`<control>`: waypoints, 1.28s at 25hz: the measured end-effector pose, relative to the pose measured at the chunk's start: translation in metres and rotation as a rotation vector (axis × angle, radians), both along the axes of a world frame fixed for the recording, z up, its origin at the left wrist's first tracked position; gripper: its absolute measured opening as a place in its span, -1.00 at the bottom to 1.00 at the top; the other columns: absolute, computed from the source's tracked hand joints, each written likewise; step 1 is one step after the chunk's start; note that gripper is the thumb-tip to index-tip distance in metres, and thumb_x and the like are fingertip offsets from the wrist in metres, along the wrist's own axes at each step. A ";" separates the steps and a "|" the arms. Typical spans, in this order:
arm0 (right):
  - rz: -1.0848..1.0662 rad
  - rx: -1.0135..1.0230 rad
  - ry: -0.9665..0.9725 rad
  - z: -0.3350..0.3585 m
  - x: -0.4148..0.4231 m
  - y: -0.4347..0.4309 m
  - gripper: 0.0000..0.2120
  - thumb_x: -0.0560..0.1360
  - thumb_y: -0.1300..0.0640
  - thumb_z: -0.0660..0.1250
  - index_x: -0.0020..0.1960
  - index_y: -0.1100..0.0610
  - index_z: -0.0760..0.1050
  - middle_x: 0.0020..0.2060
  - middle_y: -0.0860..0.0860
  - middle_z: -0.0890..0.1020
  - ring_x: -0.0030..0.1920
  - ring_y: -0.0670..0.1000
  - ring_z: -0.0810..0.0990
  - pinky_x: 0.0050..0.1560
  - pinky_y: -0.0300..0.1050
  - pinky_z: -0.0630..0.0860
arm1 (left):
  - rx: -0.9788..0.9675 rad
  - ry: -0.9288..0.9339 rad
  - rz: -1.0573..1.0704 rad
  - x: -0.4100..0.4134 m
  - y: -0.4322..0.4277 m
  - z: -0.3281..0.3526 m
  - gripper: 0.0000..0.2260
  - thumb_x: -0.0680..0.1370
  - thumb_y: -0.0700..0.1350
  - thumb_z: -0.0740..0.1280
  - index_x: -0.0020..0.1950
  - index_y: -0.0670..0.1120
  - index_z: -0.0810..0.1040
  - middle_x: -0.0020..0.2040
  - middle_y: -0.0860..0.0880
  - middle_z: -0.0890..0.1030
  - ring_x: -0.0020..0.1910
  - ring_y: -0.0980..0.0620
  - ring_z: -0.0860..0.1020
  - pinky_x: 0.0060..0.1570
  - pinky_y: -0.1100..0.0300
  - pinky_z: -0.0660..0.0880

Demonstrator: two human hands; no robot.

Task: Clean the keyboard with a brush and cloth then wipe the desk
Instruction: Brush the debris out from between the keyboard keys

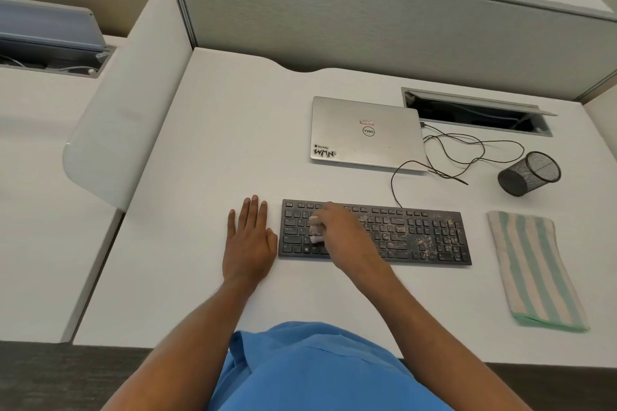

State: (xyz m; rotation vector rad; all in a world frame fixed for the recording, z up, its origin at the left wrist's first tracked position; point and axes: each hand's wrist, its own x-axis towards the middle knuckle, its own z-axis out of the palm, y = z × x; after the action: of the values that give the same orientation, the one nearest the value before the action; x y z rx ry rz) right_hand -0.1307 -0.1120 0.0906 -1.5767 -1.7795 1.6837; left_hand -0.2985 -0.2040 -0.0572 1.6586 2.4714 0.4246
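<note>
On the white desk (217, 143), my right hand (347, 237) curls round a small pale brush (315, 230), blurred, over the left end of the flat black plastic keyboard (417, 233), whose right half is strewn with tan crumbs (424, 242). My left hand (248, 237) lies flat with straight fingers at the keyboard's 9 o'clock, holding nothing. The folded green-and-beige striped cloth (534, 270) lies at its 3 o'clock, apart from it.
</note>
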 end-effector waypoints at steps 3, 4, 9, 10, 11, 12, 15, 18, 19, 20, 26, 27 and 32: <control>-0.078 0.011 -0.025 -0.017 0.027 0.015 -0.79 0.58 0.23 0.26 -0.15 -0.02 0.49 -0.30 -0.15 0.57 -0.33 -0.09 0.55 0.12 0.32 0.60 | -0.006 -0.003 0.000 -0.001 0.000 0.000 -0.41 0.65 -0.02 0.02 0.69 -0.14 0.22 0.72 -0.12 0.14 0.71 -0.06 0.05 0.68 -0.15 -0.06; -0.112 0.011 -0.070 -0.018 0.036 0.021 -0.80 0.59 0.25 0.25 -0.14 0.01 0.49 -0.27 -0.12 0.58 -0.33 -0.10 0.55 0.11 0.30 0.62 | -0.009 -0.004 -0.003 0.000 0.000 0.000 -0.41 0.65 -0.02 0.02 0.69 -0.14 0.22 0.72 -0.12 0.14 0.71 -0.06 0.05 0.68 -0.15 -0.06; 0.080 0.488 -0.342 0.008 0.036 0.019 -0.73 0.61 0.23 0.24 -0.27 0.11 0.38 -0.30 0.00 0.49 -0.35 -0.15 0.40 -0.29 -0.20 0.50 | -0.016 0.003 -0.005 -0.001 0.000 0.001 -0.41 0.66 0.00 0.00 0.70 -0.12 0.19 0.72 -0.11 0.12 0.72 -0.06 0.04 0.68 -0.14 -0.07; 0.091 0.583 -0.370 0.012 0.030 0.015 -0.73 0.61 0.23 0.25 -0.27 0.17 0.38 -0.32 0.05 0.50 -0.36 -0.12 0.37 -0.36 -0.19 0.36 | -0.015 0.003 -0.005 0.000 0.000 0.001 -0.41 0.66 -0.01 0.01 0.70 -0.12 0.19 0.72 -0.11 0.12 0.72 -0.05 0.04 0.68 -0.14 -0.07; 0.075 0.631 -0.354 0.014 0.026 0.013 -0.72 0.61 0.23 0.25 -0.27 0.22 0.38 -0.33 0.09 0.52 -0.37 -0.11 0.35 -0.39 -0.17 0.31 | -0.014 0.002 -0.003 -0.001 0.000 0.001 -0.41 0.66 -0.01 0.01 0.70 -0.12 0.19 0.72 -0.11 0.12 0.72 -0.05 0.04 0.68 -0.14 -0.06; 0.068 0.636 -0.354 0.012 0.021 0.012 -0.71 0.62 0.22 0.24 -0.27 0.23 0.39 -0.33 0.12 0.53 -0.39 -0.13 0.35 -0.42 -0.21 0.28 | -0.015 0.001 -0.002 -0.001 0.000 0.001 -0.41 0.66 -0.01 0.01 0.70 -0.12 0.19 0.72 -0.11 0.13 0.72 -0.05 0.04 0.68 -0.15 -0.06; 0.093 0.592 -0.428 0.006 0.017 0.012 -0.72 0.63 0.21 0.23 -0.25 0.22 0.39 -0.36 0.07 0.47 -0.44 -0.16 0.30 -0.47 -0.27 0.29 | -0.013 0.001 -0.003 -0.001 0.000 0.000 -0.41 0.66 -0.01 0.02 0.70 -0.13 0.19 0.72 -0.11 0.13 0.72 -0.06 0.04 0.68 -0.15 -0.05; 0.161 0.585 -0.570 0.015 0.021 0.017 -0.77 0.60 0.22 0.27 -0.23 0.16 0.37 -0.36 0.03 0.47 -0.40 -0.04 0.35 -0.40 -0.22 0.25 | -0.025 0.004 -0.007 -0.001 0.000 0.001 -0.41 0.67 0.00 0.01 0.71 -0.12 0.17 0.73 -0.11 0.11 0.72 -0.06 0.02 0.68 -0.14 -0.07; 0.157 0.598 -0.572 0.019 0.023 0.018 -0.78 0.61 0.22 0.27 -0.22 0.17 0.38 -0.33 0.04 0.48 -0.41 -0.06 0.36 -0.45 -0.27 0.22 | -0.027 0.003 -0.009 -0.001 0.000 0.001 -0.41 0.67 0.00 0.00 0.71 -0.12 0.17 0.73 -0.11 0.11 0.72 -0.06 0.02 0.68 -0.14 -0.07; 0.133 0.614 -0.553 0.020 0.023 0.019 -0.76 0.62 0.22 0.24 -0.22 0.19 0.38 -0.33 0.06 0.48 -0.43 -0.10 0.35 -0.51 -0.29 0.21 | -0.025 0.003 -0.010 -0.001 -0.001 0.002 -0.41 0.67 0.00 0.00 0.71 -0.12 0.17 0.73 -0.11 0.10 0.72 -0.06 0.02 0.68 -0.14 -0.07; 0.106 0.579 -0.454 0.011 0.018 0.013 -0.72 0.63 0.21 0.26 -0.26 0.20 0.38 -0.35 0.08 0.51 -0.38 -0.04 0.36 -0.40 -0.18 0.27 | -0.019 0.001 -0.006 -0.001 0.000 0.001 -0.40 0.66 0.00 0.00 0.71 -0.12 0.18 0.73 -0.11 0.11 0.72 -0.06 0.02 0.68 -0.14 -0.08; 0.125 0.564 -0.461 0.010 0.019 0.013 -0.72 0.64 0.20 0.23 -0.26 0.18 0.38 -0.35 0.07 0.51 -0.39 -0.05 0.38 -0.41 -0.21 0.28 | -0.019 0.001 -0.005 -0.001 0.000 0.001 -0.40 0.66 0.00 0.00 0.71 -0.12 0.18 0.73 -0.11 0.11 0.72 -0.06 0.03 0.68 -0.14 -0.08; 0.163 0.465 -0.531 0.017 0.028 0.020 -0.81 0.61 0.22 0.21 -0.18 0.20 0.42 -0.33 0.08 0.52 -0.37 0.03 0.43 -0.47 -0.16 0.35 | -0.020 0.004 -0.007 -0.001 0.000 0.001 -0.40 0.66 0.00 -0.01 0.71 -0.12 0.18 0.73 -0.11 0.11 0.72 -0.05 0.01 0.68 -0.15 -0.07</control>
State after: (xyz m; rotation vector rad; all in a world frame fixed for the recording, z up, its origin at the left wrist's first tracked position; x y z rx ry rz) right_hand -0.1025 -0.0921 0.1072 -1.7861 -2.3820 0.8292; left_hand -0.2993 -0.2041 -0.0562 1.6613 2.4634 0.3952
